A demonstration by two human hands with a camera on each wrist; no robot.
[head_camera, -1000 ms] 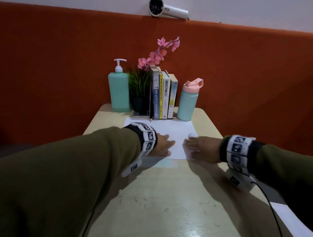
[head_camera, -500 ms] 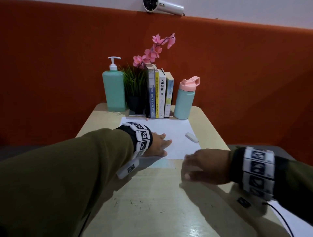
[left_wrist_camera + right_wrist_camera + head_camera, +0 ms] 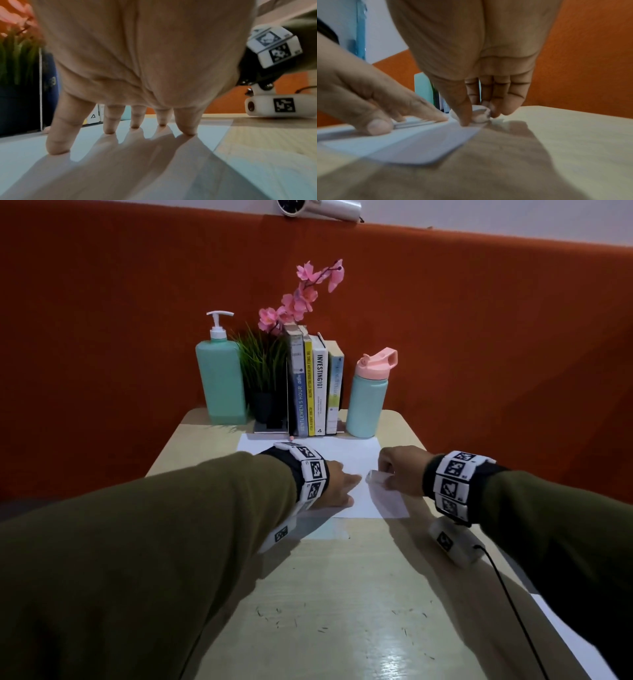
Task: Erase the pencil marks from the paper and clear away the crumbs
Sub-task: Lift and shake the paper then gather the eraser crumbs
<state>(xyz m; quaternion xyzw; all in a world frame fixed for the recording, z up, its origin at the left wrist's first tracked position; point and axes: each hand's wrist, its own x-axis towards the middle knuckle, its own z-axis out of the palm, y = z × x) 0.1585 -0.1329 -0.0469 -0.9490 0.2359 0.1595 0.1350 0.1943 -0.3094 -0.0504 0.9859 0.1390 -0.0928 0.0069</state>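
Left hand (image 3: 337,486) flat on paper (image 3: 346,455); right hand (image 3: 402,474) pinches eraser (image 3: 376,476) at paper's right edge.

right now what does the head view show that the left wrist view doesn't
Only the head view shows the right hand pinching the white eraser at the paper's right edge, the crumbs scattered on the near table, the pump bottle and the flask. Only the left wrist view shows the left hand's fingers spread, tips pressing down. Both show the left hand holding the paper, and the books.
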